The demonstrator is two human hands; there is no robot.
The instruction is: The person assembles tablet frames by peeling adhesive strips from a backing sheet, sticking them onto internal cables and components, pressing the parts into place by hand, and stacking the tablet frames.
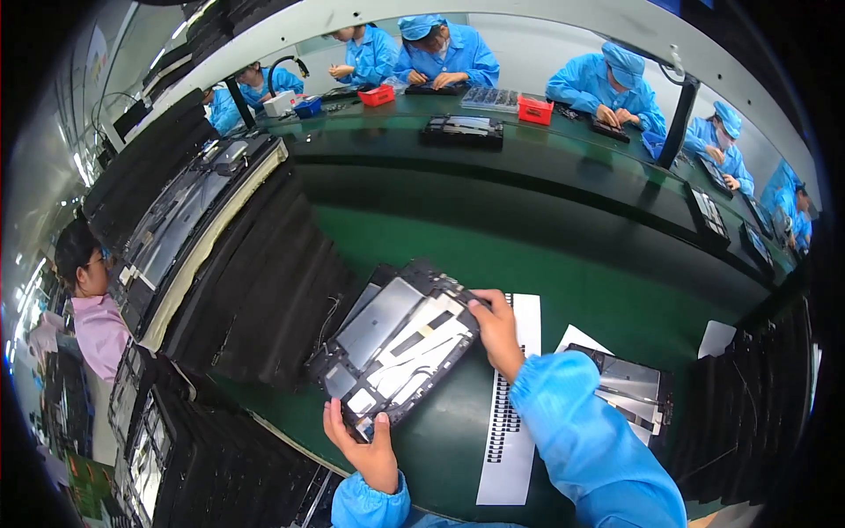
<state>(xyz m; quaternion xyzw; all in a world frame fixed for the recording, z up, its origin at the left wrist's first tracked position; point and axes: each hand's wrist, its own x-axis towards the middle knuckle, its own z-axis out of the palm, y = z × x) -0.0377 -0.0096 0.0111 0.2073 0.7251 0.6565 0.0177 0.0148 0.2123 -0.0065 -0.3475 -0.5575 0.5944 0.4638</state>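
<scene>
Two bare hands are seen closed on one opened flat electronic device (pixel 400 352), which is held slantwise between them above a green table (pixel 581 304). By the left hand (pixel 365 449), the device's near corner is gripped, with the thumb and fingers parted only by that corner. By the right hand (pixel 499 336), the far right edge is clamped; the fingertips under it are hidden. Silver panels and pale strips are exposed in the black frame, facing up. Just beside the right hand, on its near side, a white sheet with dark marks (pixel 506 475) is laid. To the right of that hand, beyond its blue sleeve (pixel 576 422), a second opened device (pixel 632 387) is partly covered from view. To the left of the left hand and beyond it, black trays (pixel 264 273) are stacked high.
</scene>
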